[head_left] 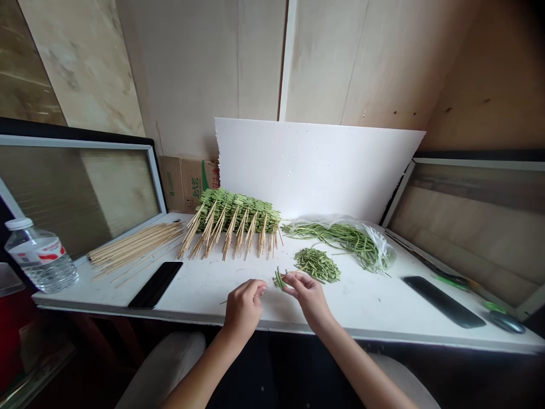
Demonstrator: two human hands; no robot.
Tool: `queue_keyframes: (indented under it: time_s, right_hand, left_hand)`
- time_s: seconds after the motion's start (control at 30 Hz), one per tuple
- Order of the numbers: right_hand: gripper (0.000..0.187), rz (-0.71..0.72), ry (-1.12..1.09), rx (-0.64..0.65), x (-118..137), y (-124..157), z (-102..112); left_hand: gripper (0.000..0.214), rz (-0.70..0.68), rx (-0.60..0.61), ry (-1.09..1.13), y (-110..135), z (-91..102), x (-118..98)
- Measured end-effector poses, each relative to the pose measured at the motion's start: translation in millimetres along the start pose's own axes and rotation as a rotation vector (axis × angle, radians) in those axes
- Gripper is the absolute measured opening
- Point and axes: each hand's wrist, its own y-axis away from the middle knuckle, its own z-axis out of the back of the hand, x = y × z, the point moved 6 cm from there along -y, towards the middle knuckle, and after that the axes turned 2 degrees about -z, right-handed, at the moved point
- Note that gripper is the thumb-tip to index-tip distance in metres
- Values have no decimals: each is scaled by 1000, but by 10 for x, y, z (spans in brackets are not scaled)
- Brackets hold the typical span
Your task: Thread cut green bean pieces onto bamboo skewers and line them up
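Note:
My left hand (246, 304) is closed around a thin bamboo skewer (223, 302), whose end sticks out on the left of the fist. Close on its right, my right hand (305, 291) pinches cut green bean pieces (279, 278) at the skewer's other end. Just behind my right hand lies a heap of short cut green beans (318, 264). Farther back on the left, skewered green beans (238, 205) are stacked in a thick pile, with their bare sticks fanned toward me.
Loose skewers (136, 244) lie on the white table (191, 289) beside a black phone (156, 285) and a water bottle (40, 255). Long uncut beans (340, 236) spill from a plastic bag (383, 250). A dark flat object (443, 301) and a mouse (506, 321) lie right. A white board (315, 170) stands behind.

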Motion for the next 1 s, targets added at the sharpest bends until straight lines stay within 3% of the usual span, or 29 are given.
queue_keyframes:
  time_s: [0.2, 0.33, 0.43, 0.53, 0.7, 0.83, 1.0]
  right_hand:
    - [35, -24, 53, 46, -122, 51, -72]
    - [36, 5, 97, 32, -42, -12, -29]
    - [38, 129, 327, -16, 113, -131, 155]
    - [30, 312, 728, -76, 209, -233, 363]
    - [30, 459, 1217, -20, 66, -323, 375]
    - [26, 472, 1360, 19, -5, -375, 203]
    - [20, 457, 1340, -7, 29, -423, 137]
  left_hand:
    - [35, -1, 29, 13, 20, -35, -50]
    - [28, 100, 29, -1, 8, -36, 31]
    - [24, 159, 32, -13, -9, -30, 117]
    - [23, 195, 24, -22, -30, -6, 186]
    - [21, 233, 17, -35, -61, 41, 258]
    - [21, 241, 29, -45, -66, 53, 283]
    - [21, 239, 30, -43, -59, 50, 286]
